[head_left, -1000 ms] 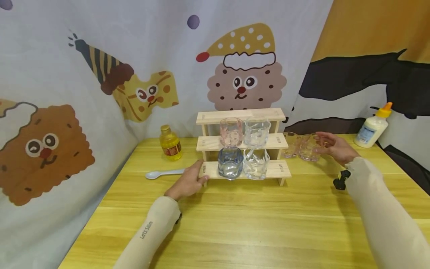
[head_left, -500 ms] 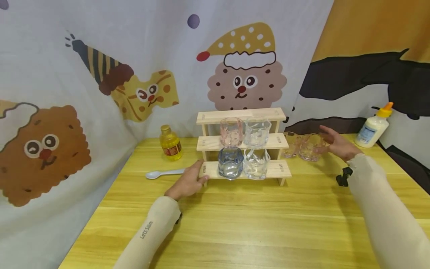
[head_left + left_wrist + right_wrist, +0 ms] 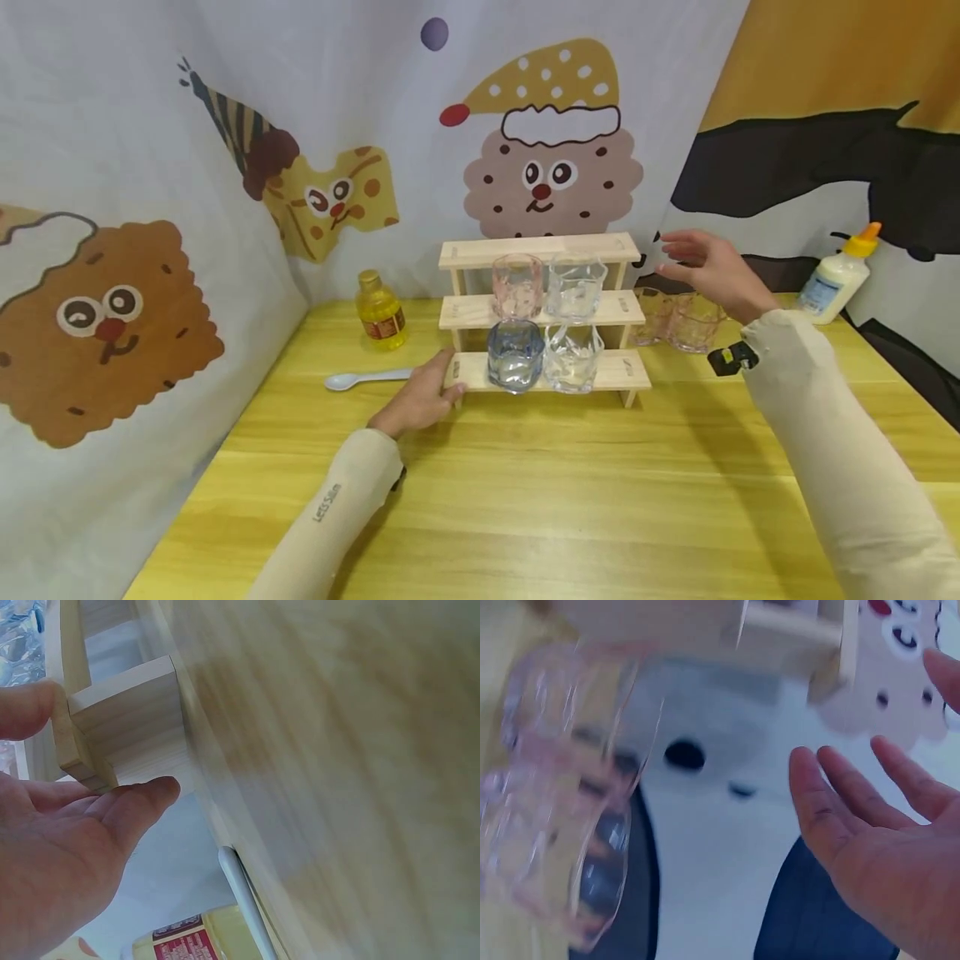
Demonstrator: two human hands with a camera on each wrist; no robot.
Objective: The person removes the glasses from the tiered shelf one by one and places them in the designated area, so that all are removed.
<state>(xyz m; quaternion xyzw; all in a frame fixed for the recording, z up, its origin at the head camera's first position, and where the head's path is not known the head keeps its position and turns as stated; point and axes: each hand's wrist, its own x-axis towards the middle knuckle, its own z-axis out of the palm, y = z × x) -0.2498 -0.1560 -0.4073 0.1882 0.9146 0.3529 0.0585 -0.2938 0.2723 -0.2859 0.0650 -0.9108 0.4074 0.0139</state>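
Observation:
A three-step wooden display stand stands on the table. My left hand holds the left end of its lowest step; in the left wrist view the thumb lies over the board and the fingers are at its other side. On the lowest step are a blue glass and a clear glass. The middle step carries a pink glass and another clear glass. My right hand, fingers spread and holding nothing, is raised over two pink glasses standing right of the stand.
A yellow bottle and a pale spoon are left of the stand. A glue bottle with an orange tip stands at the back right. Behind the table hangs a printed curtain.
My right hand has left the pink glasses, lifting up and moving left toward the stand's top step. My left hand has stayed on the lowest step. The head view has shifted slightly.

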